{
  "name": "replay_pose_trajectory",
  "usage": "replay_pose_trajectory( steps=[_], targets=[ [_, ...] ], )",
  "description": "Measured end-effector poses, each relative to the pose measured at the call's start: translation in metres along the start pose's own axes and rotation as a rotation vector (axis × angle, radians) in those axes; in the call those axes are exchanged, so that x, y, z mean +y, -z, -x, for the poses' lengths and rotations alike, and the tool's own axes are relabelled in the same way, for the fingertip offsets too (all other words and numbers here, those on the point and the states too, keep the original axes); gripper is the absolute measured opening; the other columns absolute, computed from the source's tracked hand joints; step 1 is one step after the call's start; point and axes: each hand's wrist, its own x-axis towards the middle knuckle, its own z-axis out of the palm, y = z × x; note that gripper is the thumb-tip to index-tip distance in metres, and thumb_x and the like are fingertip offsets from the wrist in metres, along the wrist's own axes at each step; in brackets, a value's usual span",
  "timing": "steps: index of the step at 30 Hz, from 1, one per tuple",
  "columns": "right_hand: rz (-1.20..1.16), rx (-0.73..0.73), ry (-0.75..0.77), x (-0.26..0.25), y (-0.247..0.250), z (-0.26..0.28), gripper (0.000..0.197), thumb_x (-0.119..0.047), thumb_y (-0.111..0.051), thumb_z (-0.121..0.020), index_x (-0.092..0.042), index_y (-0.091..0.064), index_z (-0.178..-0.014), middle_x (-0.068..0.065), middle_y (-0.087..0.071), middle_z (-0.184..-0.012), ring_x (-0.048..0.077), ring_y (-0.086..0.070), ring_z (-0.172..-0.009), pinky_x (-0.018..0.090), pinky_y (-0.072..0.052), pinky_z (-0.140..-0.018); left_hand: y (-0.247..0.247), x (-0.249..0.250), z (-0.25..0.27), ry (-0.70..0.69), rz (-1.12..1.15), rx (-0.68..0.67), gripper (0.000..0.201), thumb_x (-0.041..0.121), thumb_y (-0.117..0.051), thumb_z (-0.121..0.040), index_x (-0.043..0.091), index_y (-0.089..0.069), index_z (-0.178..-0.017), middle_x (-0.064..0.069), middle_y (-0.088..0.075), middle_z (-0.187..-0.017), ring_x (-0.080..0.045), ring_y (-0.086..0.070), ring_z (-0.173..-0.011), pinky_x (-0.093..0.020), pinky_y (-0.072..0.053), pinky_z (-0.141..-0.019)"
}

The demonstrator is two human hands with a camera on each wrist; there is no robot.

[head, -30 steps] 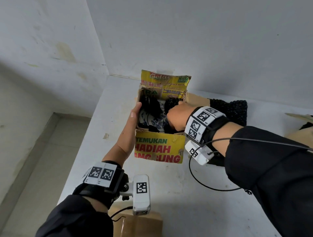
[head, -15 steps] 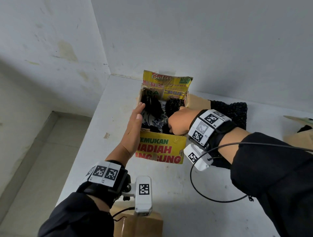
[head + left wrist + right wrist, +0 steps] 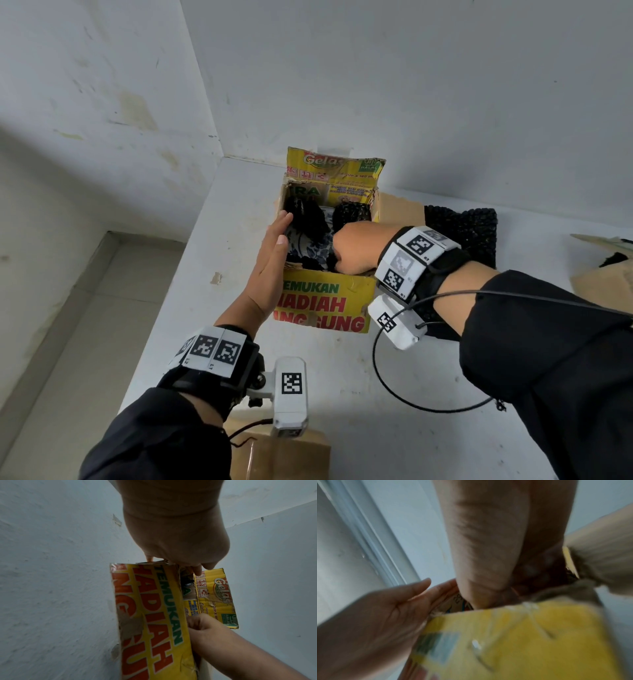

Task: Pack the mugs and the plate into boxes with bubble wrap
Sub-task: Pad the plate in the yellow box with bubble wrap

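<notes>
L hand (image 3: pixel 272 260) flat, fingers straight together, braces box (image 3: pixel 322 303) left wall. Plate (image 3: pixel 308 245) inside w/ black wrap (image 3: pixel 305 214). R hand (image 3: pixel 356 248) in box, finger state hidden. Step: bedding plate; next, close flaps.

The fingers of the right hand (image 3: pixel 354 247) are out of sight, sunk inside the open yellow printed cardboard box (image 3: pixel 325 301), so their grasp cannot be told. The blue-and-white patterned plate (image 3: pixel 310 244) inside that box shows only in patches between dark bubble wrap (image 3: pixel 306 219). The right wrist view is smeared by blur. A plain brown cardboard box (image 3: pixel 603 274), well to the right of the yellow box, is cut off by the frame edge. Another brown carton (image 3: pixel 291 455) near the bottom edge is cropped too.
</notes>
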Motion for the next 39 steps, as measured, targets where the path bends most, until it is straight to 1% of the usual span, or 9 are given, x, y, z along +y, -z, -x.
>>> replay_pose_trajectory(
  steps=[3,7,11,15,18,22,25,31,39],
  targets=[
    [-0.021,0.119,0.009,0.003,-0.009,-0.002,0.015,-0.017,-0.047,-0.091,-0.010,-0.052,-0.079,0.006,-0.045,-0.081,0.026,-0.047,-0.072,0.031,-0.037,-0.059,0.000,-0.006,-0.002,0.008,-0.015,0.002,0.052,0.057,-0.021,-0.089,0.042,-0.027,-0.138,0.018,-0.021,-0.152,0.001,-0.017,-0.142,-0.041,-0.017,-0.119],
    [-0.164,0.061,-0.014,0.005,-0.017,0.001,0.056,-0.042,-0.023,-0.101,-0.008,-0.052,-0.068,0.008,-0.051,-0.067,0.028,-0.053,-0.072,0.030,-0.041,-0.067,-0.001,-0.003,-0.001,0.012,-0.021,0.005,0.050,0.049,-0.021,-0.093,0.037,-0.027,-0.141,0.015,-0.021,-0.152,-0.001,-0.017,-0.142,-0.040,-0.017,-0.119],
    [-0.110,0.035,0.014,-0.002,-0.020,0.006,0.073,-0.059,-0.006,-0.095,-0.013,-0.053,-0.064,0.007,-0.058,-0.080,0.026,-0.054,-0.104,0.041,-0.033,-0.104,-0.002,-0.002,-0.001,0.006,-0.027,0.028,0.049,0.047,-0.021,-0.093,0.036,-0.027,-0.141,0.012,-0.021,-0.154,-0.002,-0.017,-0.142,-0.040,-0.017,-0.119],
    [-0.202,0.139,0.069,0.002,-0.030,0.005,0.069,-0.058,-0.016,-0.096,-0.010,-0.062,-0.079,0.004,-0.056,-0.071,0.021,-0.057,-0.074,0.032,-0.042,-0.071,-0.002,0.003,0.001,0.034,-0.050,0.024,0.046,0.055,-0.021,-0.091,0.048,-0.030,-0.135,0.014,-0.024,-0.152,-0.005,-0.021,-0.141,-0.045,-0.018,-0.118],
    [-0.231,0.316,0.175,0.010,-0.040,0.020,0.043,-0.044,-0.028,-0.100,-0.015,-0.057,-0.085,0.001,-0.054,-0.076,0.021,-0.054,-0.074,0.032,-0.042,-0.066,-0.001,0.020,0.002,0.113,-0.065,0.030,0.045,0.072,-0.020,-0.083,0.064,-0.038,-0.123,0.016,-0.041,-0.144,-0.006,-0.035,-0.135,-0.049,-0.019,-0.116],
    [-0.304,0.602,0.248,0.034,-0.059,0.051,0.029,-0.031,-0.043,-0.097,-0.012,-0.065,-0.094,0.002,-0.063,-0.089,0.020,-0.057,-0.083,0.036,-0.045,-0.069,-0.015,0.070,0.012,0.050,0.203,0.111,0.053,0.044,-0.018,-0.101,0.042,-0.071,-0.094,0.028,-0.069,-0.094,0.016,-0.059,-0.093,-0.007,-0.046,-0.082],
    [-0.400,0.771,0.240,0.061,-0.076,0.075,0.023,-0.026,-0.048,-0.092,-0.011,-0.066,-0.090,-0.006,-0.058,-0.082,0.015,-0.051,-0.077,0.030,-0.041,-0.066,-0.029,0.078,0.014,0.035,0.232,0.163,0.059,0.058,-0.015,-0.092,0.035,-0.055,-0.129,0.016,-0.055,-0.132,0.004,-0.044,-0.124,-0.031,-0.028,-0.112],
    [-0.601,0.776,-0.030,0.136,-0.118,0.121,0.016,-0.026,-0.052,-0.093,-0.021,-0.066,-0.099,-0.005,-0.062,-0.100,0.012,-0.056,-0.093,0.031,-0.046,-0.081,-0.112,0.101,0.014,0.010,0.249,-0.037,0.059,0.057,-0.020,-0.087,0.031,-0.049,-0.131,0.009,-0.056,-0.133,-0.005,-0.043,-0.130,-0.035,-0.027,-0.107],
    [-0.815,0.595,-0.394,0.200,-0.185,0.118,0.029,-0.029,-0.055,-0.090,-0.022,-0.055,-0.118,0.004,-0.053,-0.119,0.021,-0.055,-0.106,0.033,-0.046,-0.089,-0.229,0.060,0.012,0.046,-0.148,-0.155,0.029,0.021,-0.047,-0.098,0.021,-0.056,-0.125,0.005,-0.057,-0.125,0.000,-0.051,-0.116,-0.008,-0.037,-0.093]
  ],
)
